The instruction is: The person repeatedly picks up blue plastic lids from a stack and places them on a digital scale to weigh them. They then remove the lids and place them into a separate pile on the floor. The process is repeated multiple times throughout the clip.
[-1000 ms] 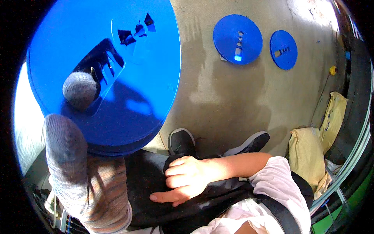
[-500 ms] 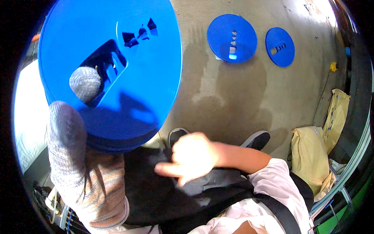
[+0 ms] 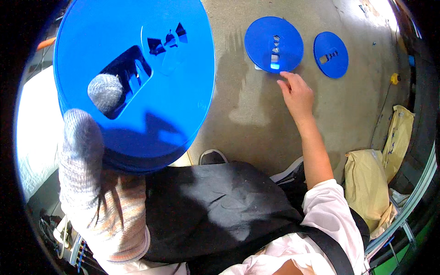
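Note:
My left hand (image 3: 82, 146), in a grey and tan knitted glove, grips a large blue plastic reel (image 3: 183, 87) at the left. One gloved fingertip shows in the reel's wide slot, while another lies along its near edge. More blue rims show beneath, so several discs seem stacked there. My bare right hand (image 3: 300, 94) is stretched forward over the floor, thumb and fingers apart and holding nothing. Its fingertips are at the near edge of a smaller-looking blue reel disc (image 3: 261, 46); whether they touch it I cannot tell. A second blue disc (image 3: 339, 62) lies to its right.
The concrete floor (image 3: 229, 133) spreads ahead of my shoes. Yellowish paper sacks (image 3: 366, 183) stand at the right beside pale rails (image 3: 412, 197). A small yellow object (image 3: 395, 79) lies farther off. White sheeting (image 3: 36, 137) is at the far left.
My right hand has moved from above my lap forward to the blue disc on the floor. The left hand keeps its grip, and the large reel has shifted slightly in view.

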`<state>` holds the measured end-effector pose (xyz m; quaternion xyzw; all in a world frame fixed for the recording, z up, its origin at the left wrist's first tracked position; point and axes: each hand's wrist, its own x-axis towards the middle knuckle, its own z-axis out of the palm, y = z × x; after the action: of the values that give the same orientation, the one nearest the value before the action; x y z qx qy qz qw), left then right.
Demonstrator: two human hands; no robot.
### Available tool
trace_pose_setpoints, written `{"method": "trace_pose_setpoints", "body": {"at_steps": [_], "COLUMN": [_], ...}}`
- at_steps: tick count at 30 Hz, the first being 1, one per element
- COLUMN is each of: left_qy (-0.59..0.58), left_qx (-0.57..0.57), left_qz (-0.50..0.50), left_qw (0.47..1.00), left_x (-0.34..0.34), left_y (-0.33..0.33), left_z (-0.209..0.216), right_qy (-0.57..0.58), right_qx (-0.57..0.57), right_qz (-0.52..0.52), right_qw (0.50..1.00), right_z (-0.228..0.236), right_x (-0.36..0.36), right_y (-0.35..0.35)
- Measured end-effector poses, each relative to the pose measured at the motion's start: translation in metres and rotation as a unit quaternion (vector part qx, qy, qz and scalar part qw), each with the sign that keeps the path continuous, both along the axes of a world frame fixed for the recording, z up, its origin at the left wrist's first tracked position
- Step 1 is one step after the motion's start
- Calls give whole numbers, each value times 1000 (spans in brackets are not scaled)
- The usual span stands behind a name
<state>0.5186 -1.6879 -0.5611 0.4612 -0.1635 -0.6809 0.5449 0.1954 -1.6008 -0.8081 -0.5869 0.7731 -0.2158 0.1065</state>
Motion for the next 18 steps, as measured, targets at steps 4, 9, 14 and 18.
{"method": "trace_pose_setpoints", "body": {"at_steps": [4,9,14,18], "left_qy": [-56,-153,24,-52], "left_qx": [34,152,88,59], "left_qz": [17,94,-64,15], "left_qw": [998,972,994,997], "left_x": [-21,-70,-37,-32], "left_y": [-3,-14,-15,-7], "left_z": [8,21,12,8], "right_qy": [92,125,137,139], "right_qx": [8,11,24,23], "right_qz": [34,69,80,98], "right_qw": [995,990,987,985], "right_z": [-12,-18,-18,-18], "right_x": [-1,1,0,-3], "right_y": [-14,-24,-28,-34]}}
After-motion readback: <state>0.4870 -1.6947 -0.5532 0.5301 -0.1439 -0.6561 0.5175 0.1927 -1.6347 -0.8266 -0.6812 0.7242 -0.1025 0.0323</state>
